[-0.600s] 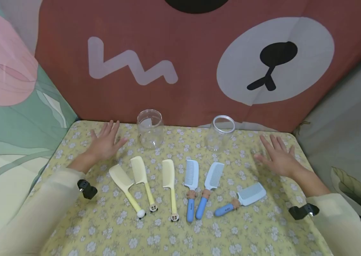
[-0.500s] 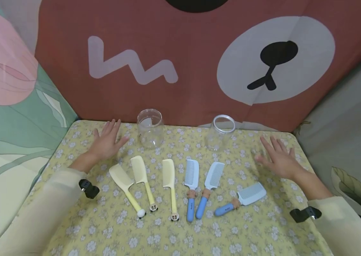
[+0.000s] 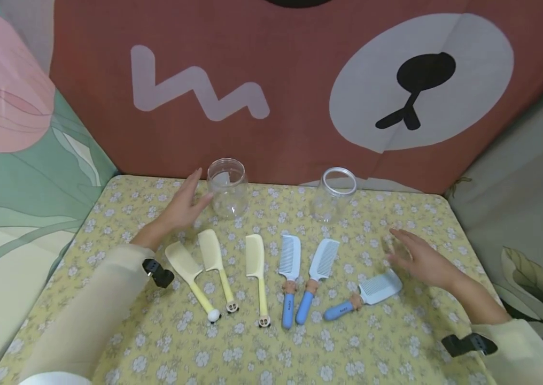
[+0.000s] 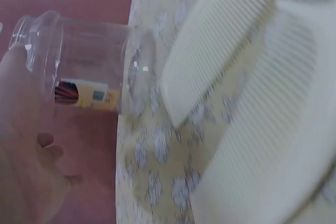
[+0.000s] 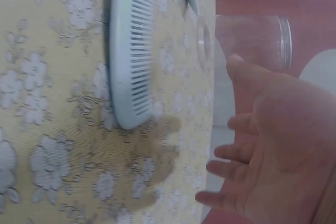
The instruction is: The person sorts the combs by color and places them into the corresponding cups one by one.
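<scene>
My left hand (image 3: pixel 182 207) reaches beside the left clear jar (image 3: pixel 228 198), its thumb and fingers spread at the jar's left side. In the left wrist view a printed label (image 4: pixel 97 95) shows on that jar. My right hand (image 3: pixel 423 259) hovers with fingers extended just beyond the tilted blue comb (image 3: pixel 381 287) and holds nothing. Several combs lie in a row: three cream ones with yellow handles, the left cream comb (image 3: pixel 182 262), the second cream comb (image 3: pixel 210 251) and the third (image 3: pixel 254 256), then an upright blue comb (image 3: pixel 289 256) and a slanted blue comb (image 3: pixel 323 259).
A second clear jar (image 3: pixel 331 200) with a silvery rim stands at the back right. The flowered yellow cloth (image 3: pixel 175 342) covers the table, which ends against a brown cartoon-bear backdrop (image 3: pixel 180 139). A white round edge (image 3: pixel 55 378) shows at the bottom left.
My left hand has moved right and forward to the left jar. My right hand has drawn slightly nearer to me and turned onto its side. The combs and jars stay in place.
</scene>
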The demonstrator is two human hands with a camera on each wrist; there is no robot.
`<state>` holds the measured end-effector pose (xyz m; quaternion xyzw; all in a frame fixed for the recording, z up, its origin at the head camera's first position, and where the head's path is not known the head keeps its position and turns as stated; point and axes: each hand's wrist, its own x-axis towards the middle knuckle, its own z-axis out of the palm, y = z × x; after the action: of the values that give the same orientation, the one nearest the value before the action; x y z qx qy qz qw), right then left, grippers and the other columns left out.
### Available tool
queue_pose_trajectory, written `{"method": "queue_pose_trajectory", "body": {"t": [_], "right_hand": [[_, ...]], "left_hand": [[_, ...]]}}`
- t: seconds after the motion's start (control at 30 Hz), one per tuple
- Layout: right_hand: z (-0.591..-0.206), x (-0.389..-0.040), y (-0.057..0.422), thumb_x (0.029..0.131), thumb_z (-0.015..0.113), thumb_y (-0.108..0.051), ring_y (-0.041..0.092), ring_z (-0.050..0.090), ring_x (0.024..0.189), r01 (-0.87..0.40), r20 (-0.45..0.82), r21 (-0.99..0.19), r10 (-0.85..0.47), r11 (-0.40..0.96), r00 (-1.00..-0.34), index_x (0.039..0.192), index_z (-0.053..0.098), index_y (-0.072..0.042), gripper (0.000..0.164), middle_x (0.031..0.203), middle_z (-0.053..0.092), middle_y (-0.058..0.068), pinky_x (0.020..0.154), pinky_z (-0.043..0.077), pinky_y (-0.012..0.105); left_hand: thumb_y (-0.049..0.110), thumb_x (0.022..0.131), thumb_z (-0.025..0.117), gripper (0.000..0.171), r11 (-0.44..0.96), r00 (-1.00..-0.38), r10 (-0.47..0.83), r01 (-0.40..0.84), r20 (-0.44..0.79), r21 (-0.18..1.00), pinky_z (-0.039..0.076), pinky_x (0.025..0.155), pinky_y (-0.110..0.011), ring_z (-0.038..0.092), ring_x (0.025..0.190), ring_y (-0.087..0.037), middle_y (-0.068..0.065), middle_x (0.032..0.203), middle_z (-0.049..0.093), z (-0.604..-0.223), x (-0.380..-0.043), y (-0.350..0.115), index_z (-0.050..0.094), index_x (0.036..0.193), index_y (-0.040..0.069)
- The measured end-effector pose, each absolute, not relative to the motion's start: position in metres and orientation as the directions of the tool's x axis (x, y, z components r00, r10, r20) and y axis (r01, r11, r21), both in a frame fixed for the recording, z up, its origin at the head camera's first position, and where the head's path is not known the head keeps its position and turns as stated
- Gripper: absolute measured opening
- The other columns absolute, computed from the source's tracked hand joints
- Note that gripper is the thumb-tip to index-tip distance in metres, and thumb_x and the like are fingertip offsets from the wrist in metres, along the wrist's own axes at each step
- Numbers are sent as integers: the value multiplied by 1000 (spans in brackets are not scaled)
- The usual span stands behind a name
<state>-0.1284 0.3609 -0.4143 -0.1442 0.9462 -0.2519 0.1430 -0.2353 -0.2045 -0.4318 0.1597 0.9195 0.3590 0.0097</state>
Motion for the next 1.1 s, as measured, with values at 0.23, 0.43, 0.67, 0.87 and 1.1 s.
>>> {"method": "queue_pose_trajectory", "body": {"t": [0.23, 0.43, 0.67, 0.87, 1.1], "right_hand": [[-427, -118, 362, 100, 67, -31, 60, 24, 141, -200, -217, -627, -415, 753, -884, 157, 28, 5, 77, 159, 21, 36, 100, 36, 74], [-433, -113, 363, 90, 79, -33, 58, 27, 141, -273, -226, -645, -520, 713, -824, 152, 41, 2, 81, 156, 32, 33, 103, 33, 74], [-442, -107, 363, 85, 84, -25, 61, 30, 137, -345, -193, -620, -563, 705, -804, 146, 53, -4, 72, 154, 32, 36, 97, 40, 72], [-448, -104, 363, 82, 85, -18, 61, 31, 136, -370, -159, -581, -547, 725, -822, 140, 59, -5, 65, 153, 32, 36, 95, 44, 69], [-450, -102, 362, 81, 86, -14, 60, 32, 136, -348, -149, -575, -513, 741, -846, 130, 63, -7, 55, 152, 34, 36, 96, 45, 67]], "left_hand": [[56, 101, 55, 95, 598, -969, 244, 178, 34, 782, 15, 120, -63, 9, 154, -41, -15, 170, 3, -430, -242, -191, -1, 165, 14], [49, 98, 66, 101, 520, -974, 226, 148, 32, 841, 16, 120, -61, 11, 154, -39, -16, 170, 7, -433, -248, -183, -1, 165, 13], [25, 93, 77, 102, 388, -964, 245, 192, 100, 901, 27, 117, -61, 18, 152, -39, -17, 168, 16, -436, -256, -174, 5, 165, 11], [7, 90, 78, 101, 316, -961, 237, 212, 139, 925, 28, 118, -57, 25, 150, -40, -21, 165, 21, -427, -254, -163, 8, 163, 5], [-1, 91, 75, 93, 288, -953, 250, 241, 170, 927, 34, 115, -55, 33, 144, -45, -28, 159, 29, -403, -239, -153, 12, 159, -5]]}}
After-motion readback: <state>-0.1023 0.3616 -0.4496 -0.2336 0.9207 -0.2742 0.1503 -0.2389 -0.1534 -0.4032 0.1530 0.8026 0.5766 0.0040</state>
